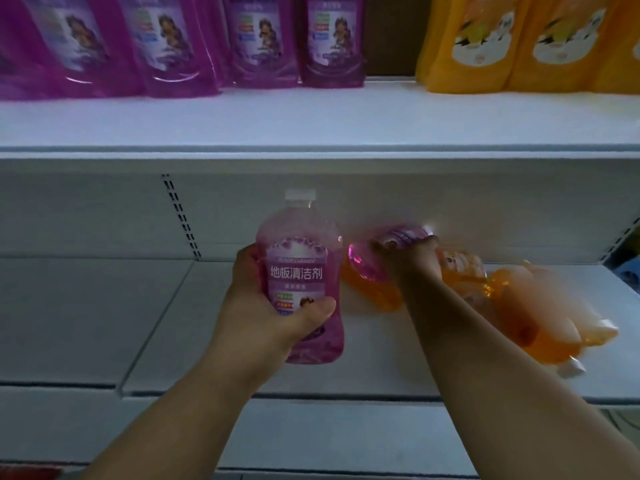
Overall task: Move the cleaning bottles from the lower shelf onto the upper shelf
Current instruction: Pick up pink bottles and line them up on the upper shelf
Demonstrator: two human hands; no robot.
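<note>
My left hand (263,306) grips an upright purple floor-cleaner bottle (301,268) with a white cap, held just above the lower shelf (104,306). My right hand (412,258) grips a second purple bottle (388,251), which is tilted on its side over the orange bottles. Several orange bottles (519,306) lie on their sides on the right of the lower shelf. The upper shelf (311,123) carries a row of purple bottles (263,39) at the back left and orange bottles (519,39) at the back right.
A gap shows between the purple and orange rows on the upper shelf, and its front strip is bare. A slotted upright (180,216) runs up the back panel. The left part of the lower shelf holds nothing.
</note>
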